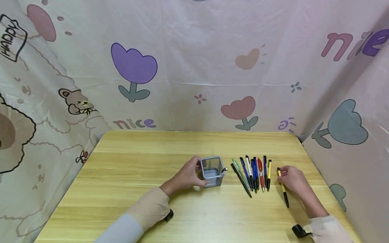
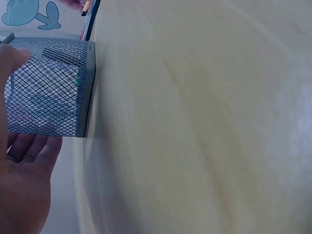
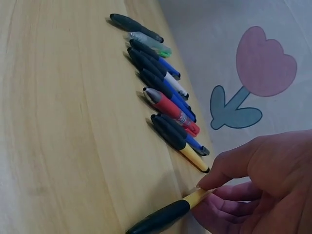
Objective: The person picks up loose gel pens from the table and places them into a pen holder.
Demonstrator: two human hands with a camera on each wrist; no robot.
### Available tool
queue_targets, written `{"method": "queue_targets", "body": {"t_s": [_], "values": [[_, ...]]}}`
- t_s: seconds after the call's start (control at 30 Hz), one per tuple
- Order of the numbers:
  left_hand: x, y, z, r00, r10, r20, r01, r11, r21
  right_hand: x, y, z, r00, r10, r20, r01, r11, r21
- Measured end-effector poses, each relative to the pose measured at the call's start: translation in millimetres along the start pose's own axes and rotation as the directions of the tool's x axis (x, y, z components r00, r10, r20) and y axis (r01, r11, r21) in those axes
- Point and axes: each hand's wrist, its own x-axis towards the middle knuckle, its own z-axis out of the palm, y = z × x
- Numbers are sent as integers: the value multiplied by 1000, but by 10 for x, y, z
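Note:
My left hand point(image 1: 194, 173) grips a grey wire-mesh pen holder point(image 1: 212, 182) from its left side, thumb in front. In the left wrist view the thumb lies against the mesh point(image 2: 46, 97), with the other fingers on the far side. A small dark-and-white pen end point(image 1: 225, 169) shows at the holder's right rim. Over to the right, my right hand point(image 1: 293, 179) pinches a yellow-and-black pen point(image 1: 284, 194) near its upper end. In the right wrist view the black grip part of this pen point(image 3: 161, 218) points away from the fingers, towards the lower left.
Several pens lie side by side between the hands: a black pen point(image 1: 241, 180), a green one point(image 1: 237, 165), blue and white ones, a red pen point(image 1: 260, 173) and another yellow pen point(image 1: 269, 173). The wooden table point(image 1: 121, 172) meets a printed curtain point(image 1: 188, 67) behind.

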Motion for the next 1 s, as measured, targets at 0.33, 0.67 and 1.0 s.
{"method": "queue_targets", "body": {"t_s": [0.33, 0.67, 1.0], "values": [[3, -21, -3, 1000, 12, -1, -12, 1000, 8, -134, -164, -111, 992, -90, -89, 93, 995, 35], [3, -31, 17, 1000, 12, -6, -12, 1000, 6, -277, -453, -141, 969, -148, -197, 166, 983, 81], [-4, -19, 29, 1000, 2, -10, -2, 1000, -17, -357, -732, -159, 965, -161, -207, 198, 965, 173]]}}
